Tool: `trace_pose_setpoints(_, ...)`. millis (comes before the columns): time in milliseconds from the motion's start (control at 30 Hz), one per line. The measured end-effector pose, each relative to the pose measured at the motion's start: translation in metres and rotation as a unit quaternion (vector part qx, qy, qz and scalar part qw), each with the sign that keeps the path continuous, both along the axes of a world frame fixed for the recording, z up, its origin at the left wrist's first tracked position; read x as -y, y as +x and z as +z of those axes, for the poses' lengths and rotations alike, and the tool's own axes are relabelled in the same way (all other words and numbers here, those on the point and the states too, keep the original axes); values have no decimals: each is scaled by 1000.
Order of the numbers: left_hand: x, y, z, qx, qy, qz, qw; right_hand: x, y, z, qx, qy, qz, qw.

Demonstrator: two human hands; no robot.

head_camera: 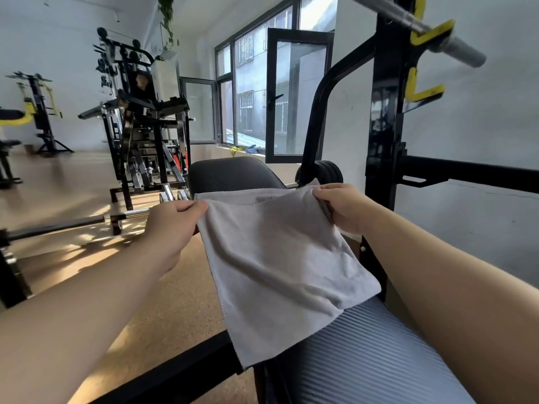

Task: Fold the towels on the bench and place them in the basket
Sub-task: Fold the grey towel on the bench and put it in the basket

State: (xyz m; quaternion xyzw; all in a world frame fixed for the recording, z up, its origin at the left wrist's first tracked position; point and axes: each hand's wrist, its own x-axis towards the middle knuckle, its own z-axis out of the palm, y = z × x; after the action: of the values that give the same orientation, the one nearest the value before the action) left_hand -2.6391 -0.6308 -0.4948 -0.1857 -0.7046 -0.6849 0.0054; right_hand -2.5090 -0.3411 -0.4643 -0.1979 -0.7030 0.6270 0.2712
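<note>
1. Nearest cam: bare forearms coming in from both lower corners, w/ ribbed grey pad of the table point(364, 354) between them.
2. Left hand point(169, 231): fingers point(191, 207) pinched together on upper-left corner of the towel point(280, 258). Right hand point(341, 208): fingers clamped on upper-right corner, cloth bunched slightly in the grip.
3. Towel held up taut along top edge, hanging over the table; lower part draped onto the pad, lower-left corner hanging off the table's side above the floor point(175, 301).
4. Look: pale grey, soft terry-type, stitched hem visible along left edge & near top. Appears doubled already, a second layer's edge showing just below the top. Shallow creases running diagonally.
5. Second grey cloth point(233, 196) lying flat on the table just behind, probably another towel.
6. Risks, as judgement:
   - pinch is light, at corners only → a corner could slip & the fold open up.
   - layers misaligned at top → crooked fold if not squared first.
   - overhanging corner could drag or slide floorward once tension drops.
   - rack upright point(382, 141) close by right hand; possible snag.
7. Basket not in view; position unknown.
</note>
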Motion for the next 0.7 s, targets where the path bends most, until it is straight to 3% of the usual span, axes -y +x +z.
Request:
trace_pose_setpoints(133, 13, 11, 10, 28, 15, -15, 999, 21, 34, 21, -7, -20, 32, 999)
trace_pose_setpoints(333, 39, 43, 31, -26, 10, -5, 1000, 43, 77, 46, -19, 72, -52, 996)
trace_pose_setpoints(700, 104, 106, 62, -10, 162, -56, 985, 90, 144, 62, -71, 210, -90, 971)
